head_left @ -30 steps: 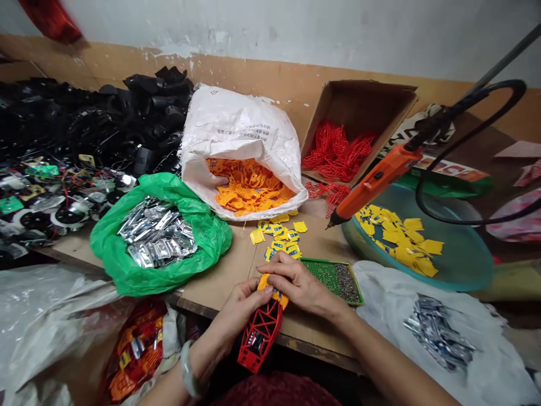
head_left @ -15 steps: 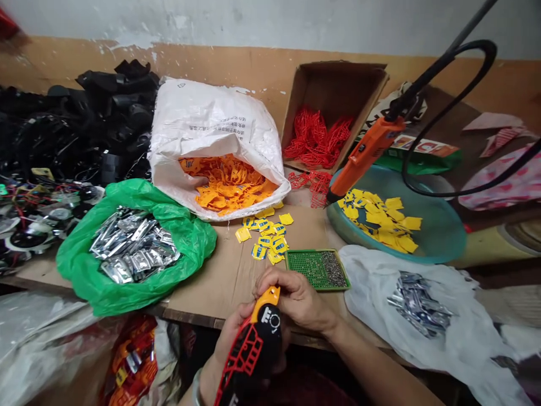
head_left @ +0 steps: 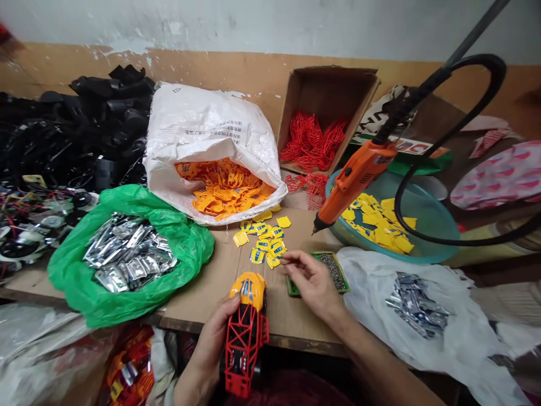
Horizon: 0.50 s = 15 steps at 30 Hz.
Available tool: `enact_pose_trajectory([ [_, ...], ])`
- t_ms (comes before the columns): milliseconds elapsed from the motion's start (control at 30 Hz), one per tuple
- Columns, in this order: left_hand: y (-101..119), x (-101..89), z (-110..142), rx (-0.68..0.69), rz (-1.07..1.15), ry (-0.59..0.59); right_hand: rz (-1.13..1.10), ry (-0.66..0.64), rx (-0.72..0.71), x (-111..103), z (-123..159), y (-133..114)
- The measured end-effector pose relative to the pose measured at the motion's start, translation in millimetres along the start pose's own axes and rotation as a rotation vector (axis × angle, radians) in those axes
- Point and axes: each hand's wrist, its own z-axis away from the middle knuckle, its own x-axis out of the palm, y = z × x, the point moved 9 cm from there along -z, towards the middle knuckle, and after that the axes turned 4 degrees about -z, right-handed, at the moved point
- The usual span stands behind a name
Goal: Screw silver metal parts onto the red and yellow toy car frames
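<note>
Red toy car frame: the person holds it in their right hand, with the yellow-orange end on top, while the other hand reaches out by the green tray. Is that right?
Not quite: the head view shows the red toy car frame in the left hand, not the right. The rest stands: the yellow-orange end is on top, and the right hand reaches out by the green tray.

A flaking white wall (head_left: 296, 25) rises above a chipped ochre-painted band (head_left: 105, 70).

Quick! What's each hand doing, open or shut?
Left hand: closed, holding the red plastic toy car frame.
Right hand: open, nothing visible in it.
</note>
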Motion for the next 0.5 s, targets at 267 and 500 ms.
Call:
enact_pose_trajectory([
  [267, 14, 18.0, -11, 0.116, -0.115, -0.038, -0.044, 0.483, -0.378, -86, -25, -58],
  [500, 15, 45.7, -16, 0.189, -0.162, -0.099, 0.040, 0.356, -0.446, -68, -73, -99],
])
